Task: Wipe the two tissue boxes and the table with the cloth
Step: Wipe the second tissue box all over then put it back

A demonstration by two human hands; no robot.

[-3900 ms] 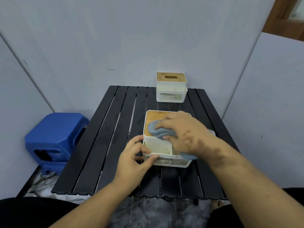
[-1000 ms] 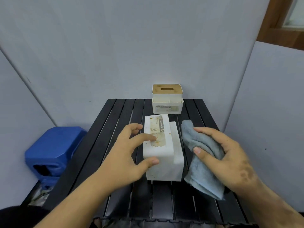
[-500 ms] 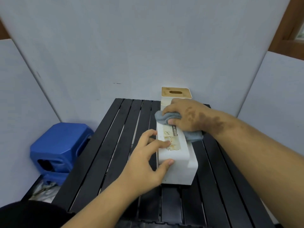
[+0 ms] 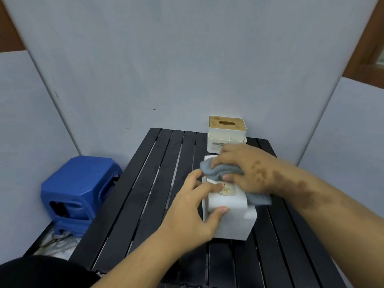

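A white tissue box lies tipped on its side in the middle of the black slatted table, its stained label face up. My left hand grips its near left corner, thumb on the front face and fingers over the top. My right hand holds a bunched grey-blue cloth and presses it on the far part of that top face; a cloth end hangs off the right side. A second tissue box with a wooden slotted lid stands upright at the table's far edge.
A blue plastic stool stands on the floor left of the table. Pale grey panels close in the back and both sides. Cables and white sheeting lie on the floor under the stool.
The box was tipped from upright onto its side. My right hand brought the cloth from the box's right side onto its top, and has since drawn it slightly nearer. My left hand keeps holding the box.
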